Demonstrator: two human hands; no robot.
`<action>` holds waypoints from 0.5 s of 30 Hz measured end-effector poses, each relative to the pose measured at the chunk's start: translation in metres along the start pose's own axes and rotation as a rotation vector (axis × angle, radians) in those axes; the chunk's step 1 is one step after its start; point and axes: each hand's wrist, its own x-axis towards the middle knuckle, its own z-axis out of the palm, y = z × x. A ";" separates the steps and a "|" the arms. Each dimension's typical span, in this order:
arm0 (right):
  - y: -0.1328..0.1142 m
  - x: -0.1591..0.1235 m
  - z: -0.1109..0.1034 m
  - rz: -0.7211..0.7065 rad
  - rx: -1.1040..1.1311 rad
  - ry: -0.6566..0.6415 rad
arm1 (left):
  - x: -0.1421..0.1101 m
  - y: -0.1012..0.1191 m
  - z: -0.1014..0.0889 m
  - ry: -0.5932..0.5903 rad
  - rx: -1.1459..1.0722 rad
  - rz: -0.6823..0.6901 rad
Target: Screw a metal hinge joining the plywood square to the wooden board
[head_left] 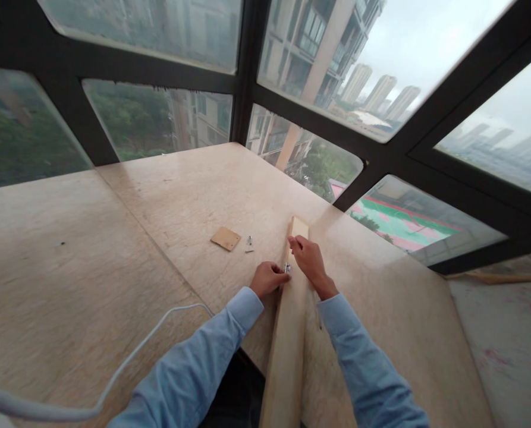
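Observation:
A long pale wooden board (287,351) lies lengthwise in front of me, its near end running down between my arms. My left hand (267,279) is at the board's left edge, thumb and fingers pinched at a small shiny metal piece (287,268) whose exact kind is too small to make out. Just above it, my right hand (308,258) is closed over the board, fingers curled; whatever they hold, if anything, is hidden. To the left lie a few small screws (250,241) and a thin brown square plate (226,238) with small holes.
A thin rod-like item (319,315) lies right of the board, partly behind my right wrist. A white cable (144,342) curves across the lower left of the stone-like ledge (171,196). Dark-framed windows (242,71) border the ledge at the back and right.

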 end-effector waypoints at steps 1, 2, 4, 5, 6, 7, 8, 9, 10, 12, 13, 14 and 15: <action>0.005 -0.005 -0.003 0.013 -0.021 -0.003 | 0.000 0.000 0.001 0.008 0.012 0.005; 0.008 -0.011 -0.006 0.022 -0.048 -0.026 | 0.000 0.001 0.001 0.017 0.024 0.009; 0.012 -0.021 -0.007 0.032 -0.105 -0.108 | -0.001 0.002 0.002 0.041 0.053 0.020; 0.012 -0.025 -0.007 0.036 -0.127 -0.151 | -0.002 0.003 0.003 0.052 0.066 0.026; 0.013 -0.029 -0.005 0.041 -0.145 -0.185 | -0.002 0.004 0.003 0.062 0.079 0.033; 0.013 -0.032 -0.004 0.049 -0.157 -0.205 | -0.003 0.005 0.003 0.068 0.090 0.038; 0.013 -0.034 -0.002 0.055 -0.163 -0.214 | -0.003 0.005 0.004 0.074 0.100 0.041; 0.013 -0.036 0.001 0.059 -0.165 -0.213 | -0.004 0.006 0.004 0.080 0.109 0.044; 0.013 -0.037 0.002 0.059 -0.167 -0.208 | -0.004 0.006 0.004 0.085 0.116 0.045; 0.012 -0.037 0.005 0.046 -0.174 -0.201 | -0.005 0.007 0.005 0.098 0.129 0.047; 0.012 -0.037 0.006 0.036 -0.184 -0.203 | -0.005 0.007 0.005 0.104 0.133 0.050; 0.011 -0.037 0.006 0.029 -0.201 -0.208 | -0.006 0.007 0.005 0.107 0.136 0.053; 0.010 -0.037 0.006 0.025 -0.222 -0.217 | -0.006 0.007 0.005 0.109 0.137 0.055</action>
